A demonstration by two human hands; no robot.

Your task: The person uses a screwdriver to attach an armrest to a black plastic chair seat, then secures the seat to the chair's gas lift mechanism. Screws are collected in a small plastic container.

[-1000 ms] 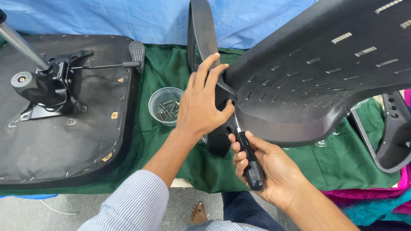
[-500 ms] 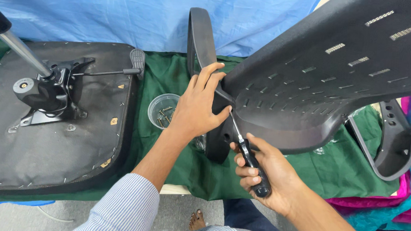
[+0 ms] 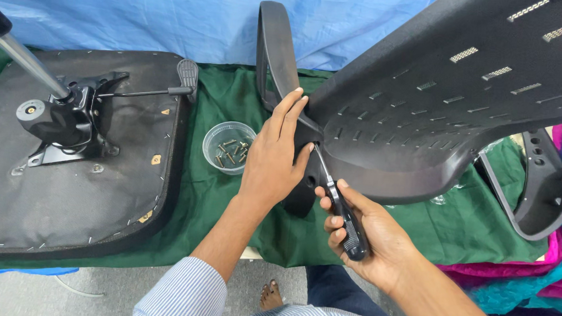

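My left hand (image 3: 274, 157) presses flat against a black armrest (image 3: 275, 53) where it meets the black plastic chair backrest (image 3: 440, 103). My right hand (image 3: 364, 238) grips the black handle of a screwdriver (image 3: 341, 214). Its metal shaft points up into a hole at the joint between armrest and backrest. The backrest fills the upper right of the view, tilted and resting on the green cloth (image 3: 227, 194).
A clear plastic cup of screws (image 3: 228, 147) stands on the green cloth left of my left hand. An upturned chair seat (image 3: 71, 191) with its metal mechanism, lever and gas cylinder lies at left. A second armrest (image 3: 542, 193) lies at right, by pink and teal cloth.
My right hand and the screwdriver have shifted slightly lower and turned a little at the joint. My left hand stays on the armrest.
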